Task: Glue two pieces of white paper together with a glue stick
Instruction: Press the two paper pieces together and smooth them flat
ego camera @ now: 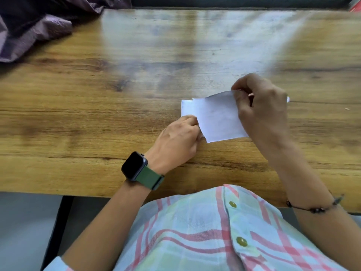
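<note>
Two white paper pieces lie overlapped on the wooden table (117,118). The upper piece (218,118) is tilted, its far right corner lifted and pinched by my right hand (259,108). The lower piece (186,107) shows only as a strip at the left, beneath the upper one. My left hand (175,141), with a dark watch on a green strap at the wrist, holds the near left edge of the papers, fingers curled at it. No glue stick is in view.
Purple crumpled fabric (33,30) covers the table's far left corner. A dark frame (234,1) runs along the far edge. The table's near edge is close to my plaid shirt (214,231).
</note>
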